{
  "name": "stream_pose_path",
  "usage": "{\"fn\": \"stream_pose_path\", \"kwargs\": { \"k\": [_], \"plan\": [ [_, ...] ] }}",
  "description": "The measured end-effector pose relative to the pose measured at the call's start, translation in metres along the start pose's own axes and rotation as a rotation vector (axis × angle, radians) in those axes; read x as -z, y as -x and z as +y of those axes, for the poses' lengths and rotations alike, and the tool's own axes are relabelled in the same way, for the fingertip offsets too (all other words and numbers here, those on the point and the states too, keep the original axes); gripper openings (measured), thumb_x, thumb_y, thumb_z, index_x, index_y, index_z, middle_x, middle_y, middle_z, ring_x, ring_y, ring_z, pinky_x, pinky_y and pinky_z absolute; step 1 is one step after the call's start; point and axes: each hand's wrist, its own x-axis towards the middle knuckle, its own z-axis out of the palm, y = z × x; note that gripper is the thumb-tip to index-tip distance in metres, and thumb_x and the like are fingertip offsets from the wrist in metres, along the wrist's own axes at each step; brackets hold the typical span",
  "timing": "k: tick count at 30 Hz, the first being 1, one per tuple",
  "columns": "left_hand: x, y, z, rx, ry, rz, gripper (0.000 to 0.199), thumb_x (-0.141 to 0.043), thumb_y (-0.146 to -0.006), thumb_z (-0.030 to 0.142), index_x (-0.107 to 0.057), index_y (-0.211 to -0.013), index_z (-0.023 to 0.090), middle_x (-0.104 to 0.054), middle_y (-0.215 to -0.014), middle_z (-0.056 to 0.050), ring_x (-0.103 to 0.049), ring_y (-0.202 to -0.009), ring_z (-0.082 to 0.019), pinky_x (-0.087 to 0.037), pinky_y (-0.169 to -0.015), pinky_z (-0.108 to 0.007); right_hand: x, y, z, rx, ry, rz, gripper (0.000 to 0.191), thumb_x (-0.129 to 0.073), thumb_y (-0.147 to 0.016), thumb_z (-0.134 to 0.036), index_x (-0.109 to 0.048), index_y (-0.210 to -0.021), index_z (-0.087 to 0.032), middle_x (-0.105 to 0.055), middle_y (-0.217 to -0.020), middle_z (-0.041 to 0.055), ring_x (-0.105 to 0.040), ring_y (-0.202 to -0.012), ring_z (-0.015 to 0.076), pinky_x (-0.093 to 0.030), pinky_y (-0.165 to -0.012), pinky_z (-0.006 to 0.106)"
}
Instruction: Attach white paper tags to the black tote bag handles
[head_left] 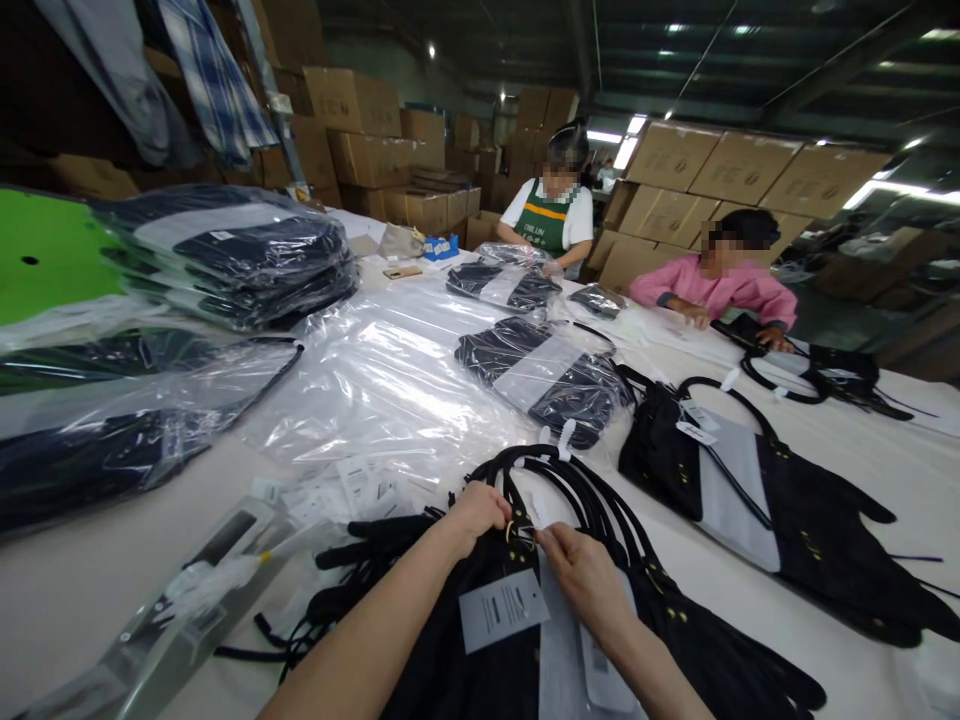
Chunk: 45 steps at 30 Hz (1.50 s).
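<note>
Bare arms on this worker, from what I can see: the left forearm point(375, 625) and right forearm point(649, 660) are smooth and taper toward the hands. The left grip point(478, 512) is an uncovered hand, softly rounded; the right grip point(585, 570) likewise, fingernails too small to make out.

Front edge: a stack of bags point(559, 650) lies on the table point(82, 590), the worker's left hand point(478, 512) and right hand point(592, 575) on top of it.
Left of the stack: loose tags point(352, 490).
Left side: one wrapped bag point(112, 445), a wrapped pile point(240, 250) behind it.
Middle: flat plastic sleeves point(367, 370), with a wrapped parcel point(540, 370) to their right.
Right side: a single bag point(739, 490).
Far side: one co-worker point(546, 220), a second co-worker point(724, 290) further right.
Behind them both: stacked cartons point(705, 165).
</note>
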Motion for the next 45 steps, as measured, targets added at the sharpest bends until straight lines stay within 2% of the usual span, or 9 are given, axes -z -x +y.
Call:
{"fn": "stream_pose_path", "kwargs": {
  "k": [1, 4, 9, 16, 21, 25, 30, 36, 45],
  "plan": [
    [0.001, 0.001, 0.001, 0.023, 0.055, 0.0, 0.004, -0.061, -0.072, 0.009, -0.059, -0.07, 0.01, -0.06, -0.066, 0.001, -0.057, -0.063, -0.011, -0.048, -0.065, -0.026, -0.001, -0.001, -0.001, 0.002, 0.02, -0.004, 0.032, -0.034, -0.09, -0.032, -0.052, -0.066, -0.02, -0.058, -0.059, 0.0007, -0.055, -0.058, 0.0149, -0.029, -0.054, 0.024],
    [0.005, 0.002, 0.004, 0.059, 0.19, -0.015, 0.019, -0.057, -0.056, -0.007, -0.062, -0.063, 0.01, -0.06, -0.056, 0.003, -0.055, -0.055, -0.01, -0.046, -0.06, -0.023, -0.003, -0.003, -0.004, 0.025, 0.117, -0.01, 0.028, -0.036, -0.09, -0.027, -0.057, -0.074, -0.019, -0.063, -0.065, 0.0046, -0.059, -0.063, 0.0189, -0.026, -0.053, 0.027],
    [0.008, 0.002, 0.005, 0.068, 0.309, -0.059, 0.015, -0.056, -0.054, -0.001, -0.065, -0.059, 0.01, -0.054, -0.043, 0.004, -0.045, -0.04, -0.007, -0.034, -0.046, -0.021, -0.001, -0.002, -0.007, 0.114, 0.258, -0.038, 0.023, -0.039, -0.089, -0.023, -0.06, -0.081, -0.017, -0.067, -0.076, 0.0096, -0.062, -0.072, 0.0241, -0.024, -0.055, 0.029],
    [0.009, 0.002, 0.001, 0.013, 0.357, -0.184, 0.024, -0.057, -0.046, 0.001, -0.07, -0.065, 0.01, -0.06, -0.052, 0.001, -0.046, -0.047, -0.008, -0.033, -0.048, -0.022, 0.011, 0.004, -0.01, 0.176, 0.226, -0.129, 0.024, -0.039, -0.09, -0.027, -0.058, -0.076, -0.02, -0.064, -0.068, 0.0016, -0.06, -0.065, 0.0166, -0.027, -0.054, 0.025],
    [0.01, 0.003, 0.0, -0.01, 0.35, -0.245, 0.026, -0.058, -0.046, 0.005, -0.072, -0.068, 0.011, -0.06, -0.054, 0.001, -0.045, -0.05, -0.008, -0.03, -0.048, -0.021, 0.017, 0.006, -0.006, 0.189, 0.142, -0.164, 0.025, -0.04, -0.089, -0.03, -0.057, -0.072, -0.021, -0.063, -0.065, -0.0004, -0.057, -0.062, 0.0139, -0.029, -0.054, 0.023],
    [0.011, 0.002, -0.001, -0.016, 0.354, -0.275, 0.026, -0.06, -0.045, 0.007, -0.072, -0.068, 0.012, -0.06, -0.055, 0.001, -0.045, -0.051, -0.008, -0.029, -0.049, -0.021, 0.015, 0.006, -0.008, 0.175, 0.248, -0.157, 0.023, -0.041, -0.089, -0.028, -0.058, -0.074, -0.021, -0.065, -0.069, 0.0016, -0.06, -0.067, 0.0162, -0.029, -0.054, 0.024],
    [0.012, 0.003, -0.001, -0.026, 0.344, -0.304, 0.027, -0.058, -0.046, 0.007, -0.071, -0.068, 0.013, -0.059, -0.054, 0.002, -0.044, -0.052, -0.008, -0.029, -0.049, -0.021, 0.003, 0.002, -0.011, 0.169, 0.461, -0.023, 0.025, -0.037, -0.09, -0.025, -0.058, -0.079, -0.018, -0.067, -0.071, 0.0061, -0.063, -0.069, 0.0205, -0.029, -0.053, 0.027],
    [0.012, 0.004, -0.001, -0.026, 0.332, -0.332, 0.022, -0.057, -0.049, 0.007, -0.07, -0.066, 0.013, -0.058, -0.055, 0.003, -0.044, -0.052, -0.007, -0.031, -0.05, -0.02, -0.007, -0.003, -0.009, 0.21, 0.522, 0.066, 0.023, -0.039, -0.089, -0.022, -0.059, -0.08, -0.016, -0.067, -0.071, 0.0081, -0.065, -0.065, 0.0208, -0.032, -0.05, 0.026],
    [0.009, -0.002, -0.002, 0.008, 0.296, -0.297, 0.009, -0.058, -0.049, 0.004, -0.058, -0.053, 0.013, -0.052, -0.048, 0.006, -0.044, -0.047, -0.007, -0.034, -0.048, -0.02, -0.007, -0.009, -0.016, 0.074, 0.508, 0.003, 0.023, -0.04, -0.088, -0.026, -0.061, -0.083, -0.016, -0.068, -0.073, 0.0123, -0.065, -0.069, 0.0254, -0.035, -0.053, 0.028]
  ]
}}
